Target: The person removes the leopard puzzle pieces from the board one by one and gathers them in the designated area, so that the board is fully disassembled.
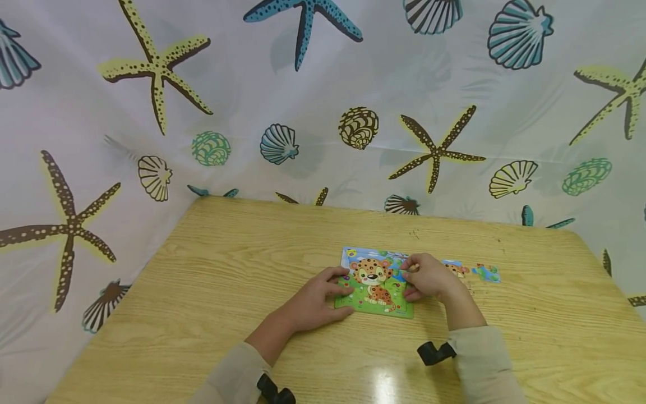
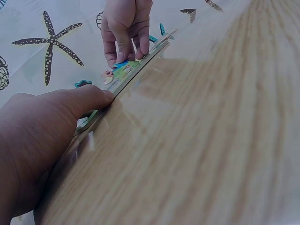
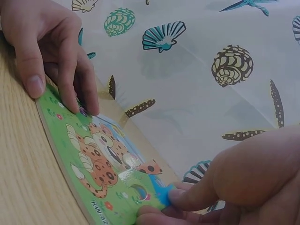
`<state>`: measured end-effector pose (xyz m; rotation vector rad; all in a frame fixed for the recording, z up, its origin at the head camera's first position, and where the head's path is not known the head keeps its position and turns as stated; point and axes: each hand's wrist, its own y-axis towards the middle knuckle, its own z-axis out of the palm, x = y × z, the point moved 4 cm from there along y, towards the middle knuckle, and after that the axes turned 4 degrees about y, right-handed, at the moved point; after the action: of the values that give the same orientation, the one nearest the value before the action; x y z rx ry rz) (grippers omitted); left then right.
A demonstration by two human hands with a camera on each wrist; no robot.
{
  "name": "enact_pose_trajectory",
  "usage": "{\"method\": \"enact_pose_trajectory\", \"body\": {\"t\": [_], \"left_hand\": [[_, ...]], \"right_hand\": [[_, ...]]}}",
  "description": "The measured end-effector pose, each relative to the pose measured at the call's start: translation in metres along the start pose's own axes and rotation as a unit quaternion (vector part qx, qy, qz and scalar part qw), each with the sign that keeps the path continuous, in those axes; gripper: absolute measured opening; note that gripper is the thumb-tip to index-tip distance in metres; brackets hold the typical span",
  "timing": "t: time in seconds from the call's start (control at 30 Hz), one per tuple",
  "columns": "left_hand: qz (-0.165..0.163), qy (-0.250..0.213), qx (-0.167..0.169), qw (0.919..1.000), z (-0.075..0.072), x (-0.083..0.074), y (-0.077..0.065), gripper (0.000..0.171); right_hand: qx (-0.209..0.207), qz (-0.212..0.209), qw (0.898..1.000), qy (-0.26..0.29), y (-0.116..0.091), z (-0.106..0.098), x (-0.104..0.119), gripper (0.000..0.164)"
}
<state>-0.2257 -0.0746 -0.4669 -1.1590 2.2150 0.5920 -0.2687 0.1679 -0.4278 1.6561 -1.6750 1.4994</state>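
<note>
A jigsaw puzzle (image 1: 372, 303) with a spotted leopard cub on green grass lies flat on the table. My left hand (image 1: 315, 303) rests at its left side, fingers spread over the edge and thumb at the near edge. At the puzzle's right side, my right hand (image 1: 431, 276) pinches a blue puzzle piece (image 3: 163, 194) between thumb and fingers, right at the board's surface. Part of that piece is hidden under the fingers. Beside it, the right wrist view shows a small round gap in the picture.
Loose puzzle pieces (image 1: 487, 273) lie on the wooden table (image 1: 242, 269) to the right of the board, partly behind my right hand. A white curtain (image 1: 323, 101) printed with starfish and shells hangs along the table's far and side edges. Each sleeve carries a black wrist mount (image 1: 435, 353).
</note>
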Motion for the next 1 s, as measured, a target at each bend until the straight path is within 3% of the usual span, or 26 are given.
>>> {"method": "enact_pose_trajectory", "body": {"t": [0.53,1.0], "left_hand": [[-0.006,-0.001,0.009,0.9999,0.0015,-0.0014,0.0018,0.048],[0.008,-0.002,-0.003,1.0000,-0.0005,-0.0028,-0.0006,0.046]], "right_hand": [[0.002,-0.009,1.000,-0.027,-0.0019,0.0025,-0.0016,0.022],[0.008,-0.018,0.999,-0.036,0.0001,0.0027,0.0000,0.027]]}}
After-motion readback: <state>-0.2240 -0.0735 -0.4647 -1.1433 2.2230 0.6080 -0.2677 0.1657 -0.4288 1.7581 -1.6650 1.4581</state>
